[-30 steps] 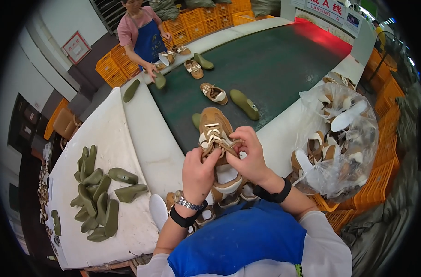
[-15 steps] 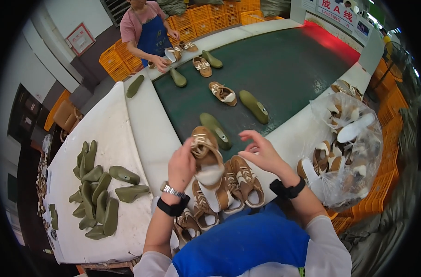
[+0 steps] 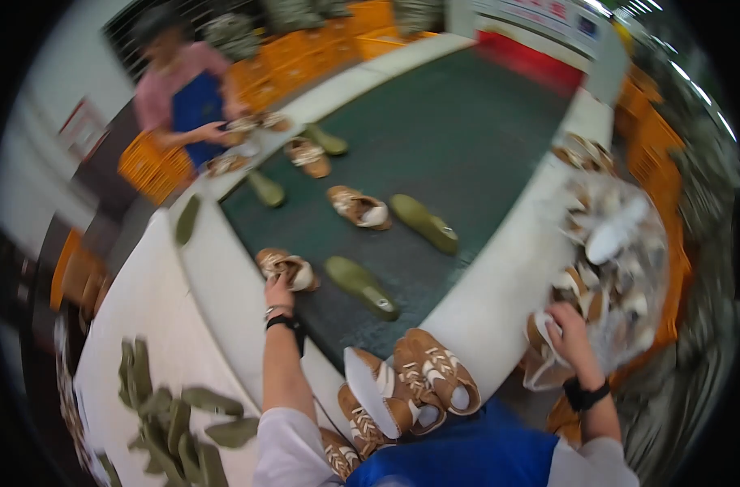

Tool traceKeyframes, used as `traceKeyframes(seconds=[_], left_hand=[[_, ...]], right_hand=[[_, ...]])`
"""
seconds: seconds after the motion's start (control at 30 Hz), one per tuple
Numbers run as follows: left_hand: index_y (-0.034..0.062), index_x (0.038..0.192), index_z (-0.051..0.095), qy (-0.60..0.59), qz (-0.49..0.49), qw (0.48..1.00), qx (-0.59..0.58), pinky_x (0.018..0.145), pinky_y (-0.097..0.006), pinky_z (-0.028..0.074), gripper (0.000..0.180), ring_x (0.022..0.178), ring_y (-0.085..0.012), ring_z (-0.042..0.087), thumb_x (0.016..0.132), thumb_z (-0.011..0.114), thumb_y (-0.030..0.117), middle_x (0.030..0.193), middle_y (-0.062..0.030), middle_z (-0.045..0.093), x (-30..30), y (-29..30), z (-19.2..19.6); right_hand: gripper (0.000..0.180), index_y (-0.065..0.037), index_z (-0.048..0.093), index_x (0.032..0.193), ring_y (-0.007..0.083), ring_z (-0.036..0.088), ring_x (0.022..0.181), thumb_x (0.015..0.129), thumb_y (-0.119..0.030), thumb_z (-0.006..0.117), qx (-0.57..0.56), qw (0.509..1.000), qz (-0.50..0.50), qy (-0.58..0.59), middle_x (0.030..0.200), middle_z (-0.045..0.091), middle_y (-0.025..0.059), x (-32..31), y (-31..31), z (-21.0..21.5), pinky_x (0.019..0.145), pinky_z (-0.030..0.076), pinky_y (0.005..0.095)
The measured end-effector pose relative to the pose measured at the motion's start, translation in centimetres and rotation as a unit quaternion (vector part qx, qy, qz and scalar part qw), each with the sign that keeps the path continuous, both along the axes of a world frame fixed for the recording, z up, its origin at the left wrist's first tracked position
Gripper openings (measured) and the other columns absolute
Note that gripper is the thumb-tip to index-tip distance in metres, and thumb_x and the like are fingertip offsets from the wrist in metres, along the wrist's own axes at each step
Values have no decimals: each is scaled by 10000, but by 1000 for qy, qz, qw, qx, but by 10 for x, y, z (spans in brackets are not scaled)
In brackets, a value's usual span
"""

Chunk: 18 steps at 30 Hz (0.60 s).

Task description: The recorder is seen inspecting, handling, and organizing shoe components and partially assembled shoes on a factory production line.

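Note:
At the left edge of the green belt, my left hand grips a brown-and-cream lace-up shoe by its heel end. Off to the right, my right hand has its fingers curled over a brown shoe with a white sole beside a clear plastic bag of shoes. Against my blue apron stands a row of brown lace-up shoes, one tilted with its white sole showing. A green shoe last lies on the belt near the left-hand shoe.
More lasts and shoes lie along the belt. A pile of green lasts covers part of the white side table. Across the belt, a person in a blue apron handles shoes. Orange crates line the right.
My left hand has carried the shoe forward and left onto the belt's edge. My right hand has moved right to the bagged shoes. The view has shifted and blurred slightly.

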<state>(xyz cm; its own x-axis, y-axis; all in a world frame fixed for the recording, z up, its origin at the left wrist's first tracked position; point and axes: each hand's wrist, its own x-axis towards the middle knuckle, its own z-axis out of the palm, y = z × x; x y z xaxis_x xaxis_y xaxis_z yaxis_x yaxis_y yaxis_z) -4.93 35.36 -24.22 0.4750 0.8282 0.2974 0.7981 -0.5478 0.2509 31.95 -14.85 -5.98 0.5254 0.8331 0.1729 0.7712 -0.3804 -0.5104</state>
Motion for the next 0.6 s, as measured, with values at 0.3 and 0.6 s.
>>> traceKeyframes(seconds=[0.3, 0.6], left_hand=[[49, 1288, 408, 93, -42, 971, -218, 910, -401, 414, 597, 1086, -368, 504, 717, 577, 20, 1162, -224, 537, -23, -28, 51], [16, 1186, 507, 29, -238, 952, -188, 885, -370, 437, 434, 1047, -329, 550, 759, 587, 23, 1125, -196, 572, 20, -196, 199]], right_hand=[[312, -62, 576, 1016, 327, 532, 908, 716, -124, 630, -107, 972, -196, -70, 976, 548, 148, 62, -59, -46, 791, 446, 415], [749, -176, 417, 1247, 354, 579, 936, 601, -367, 744, -208, 940, -269, -10, 1044, 558, 201, 120, -70, -17, 803, 465, 406]])
